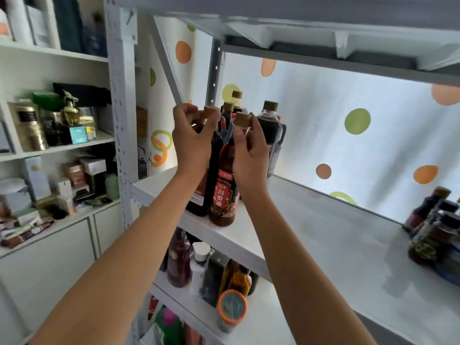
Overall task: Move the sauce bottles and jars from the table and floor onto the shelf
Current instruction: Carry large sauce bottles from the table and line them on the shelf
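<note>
Two brown-capped bottles are standing upright, side by side, at the front left edge of the white shelf [323,235]. The sesame oil bottle [224,190], amber with a red label, is sitting just right of the dark sauce bottle [211,170].

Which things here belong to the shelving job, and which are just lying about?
Job:
- amber sesame oil bottle with red label, right hand at its neck
- dark sauce bottle, left hand at its neck
- white shelf board

Lying about:
- gold tin
- orange-lidded jar
</note>
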